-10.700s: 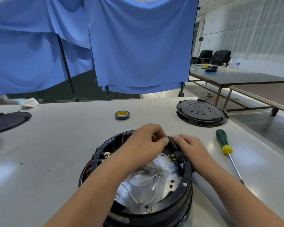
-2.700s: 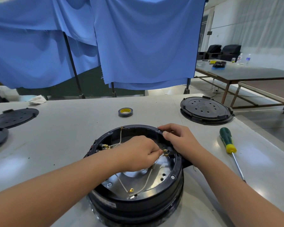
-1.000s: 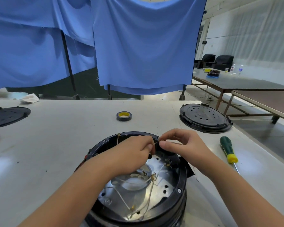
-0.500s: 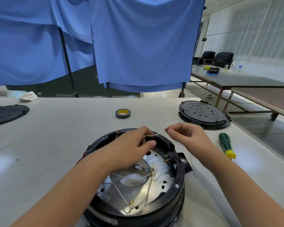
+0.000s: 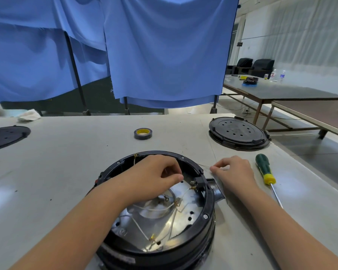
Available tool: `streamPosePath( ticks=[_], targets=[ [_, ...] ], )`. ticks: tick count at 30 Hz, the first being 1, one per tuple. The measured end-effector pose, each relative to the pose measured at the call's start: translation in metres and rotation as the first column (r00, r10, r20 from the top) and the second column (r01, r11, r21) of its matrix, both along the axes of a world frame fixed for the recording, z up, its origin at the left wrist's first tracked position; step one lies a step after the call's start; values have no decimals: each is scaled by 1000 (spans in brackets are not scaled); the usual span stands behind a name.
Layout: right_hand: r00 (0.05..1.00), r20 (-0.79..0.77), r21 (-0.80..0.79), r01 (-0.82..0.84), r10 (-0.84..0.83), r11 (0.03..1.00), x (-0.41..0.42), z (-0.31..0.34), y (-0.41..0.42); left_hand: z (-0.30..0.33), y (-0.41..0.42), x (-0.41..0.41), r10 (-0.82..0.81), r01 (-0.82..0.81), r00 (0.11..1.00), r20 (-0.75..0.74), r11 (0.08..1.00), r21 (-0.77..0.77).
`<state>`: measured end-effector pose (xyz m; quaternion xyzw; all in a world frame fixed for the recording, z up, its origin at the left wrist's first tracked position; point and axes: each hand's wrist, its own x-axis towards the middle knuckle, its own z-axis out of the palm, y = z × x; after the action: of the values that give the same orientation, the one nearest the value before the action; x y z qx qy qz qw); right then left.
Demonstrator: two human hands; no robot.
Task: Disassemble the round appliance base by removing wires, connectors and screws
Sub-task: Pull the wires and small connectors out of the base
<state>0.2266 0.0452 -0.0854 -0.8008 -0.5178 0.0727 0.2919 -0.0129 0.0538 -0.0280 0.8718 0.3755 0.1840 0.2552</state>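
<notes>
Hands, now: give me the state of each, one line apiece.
Left hand: fingers curled over the round appliance base, pinching a thin wire.
Right hand: beside the base, pinching the other end of that wire.

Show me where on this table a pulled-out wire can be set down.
Best patch: the bare tabletop left of the appliance base, bordered by the tape roll and the black lid at the left edge. There is also room between tape roll and right-hand lid. Crowded: right of the base, with the right hand and screwdriver.
</notes>
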Motion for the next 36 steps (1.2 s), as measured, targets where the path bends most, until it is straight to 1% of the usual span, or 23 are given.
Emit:
streamPosePath(
  ticks=[2, 4, 5, 7, 9, 10, 12, 16, 20, 26, 28, 33, 35, 36],
  targets=[
    [1000, -15, 42, -21, 22, 999, -2, 3, -1, 0, 0, 1, -9, 9, 1000, -10, 1000, 6],
    [981, -146, 152, -102, 125, 983, -8, 10, -3, -1, -2, 2, -28, 28, 1000, -13, 1000, -1],
    [951, -239, 208, -149, 198, 967, -13, 16, -5, -1, -2, 2, -40, 40, 999, -5, 999, -10],
    [850, -400, 271, -247, 342, 930, -28, 30, -10, -1, -3, 5, -65, 66, 998, 17, 997, -31],
    [752, -478, 279, -359, 453, 891, -44, 38, -14, 1, -5, 8, -91, 94, 995, 34, 993, -68],
    [722, -487, 266, -414, 492, 870, -51, 38, -15, 2, -7, 11, -105, 107, 994, 33, 991, -85],
    [711, -464, 223, -484, 529, 846, -61, 38, -18, 3, -9, 15, -133, 133, 991, 10, 987, -85],
    [717, -443, 210, -501, 538, 840, -62, 40, -21, 2, -11, 19, -100, 103, 992, -83, 994, 31],
    [727, -400, 201, -524, 558, 827, -60, 39, -20, 2, -14, 21, -62, 75, 990, -126, 992, 100],
    [731, -378, 187, -541, 568, 820, -59, 39, -18, 4, -18, 23, -77, 137, 970, -230, 956, 259],
    [735, -371, 180, -543, 568, 820, -58, 39, -18, 4, -17, 23, -75, 138, 968, -240, 956, 258],
    [740, -376, 170, -537, 558, 826, -58, 39, -17, 0, -16, 23, -67, 105, 971, -231, 982, 156],
    [742, -380, 157, -536, 552, 829, -58, 39, -17, -3, -16, 18, -37, 80, 963, -267, 985, 152],
    [745, -376, 150, -537, 551, 830, -58, 40, -17, -3, -16, 16, -17, 55, 968, -249, 987, 148]
  ],
)
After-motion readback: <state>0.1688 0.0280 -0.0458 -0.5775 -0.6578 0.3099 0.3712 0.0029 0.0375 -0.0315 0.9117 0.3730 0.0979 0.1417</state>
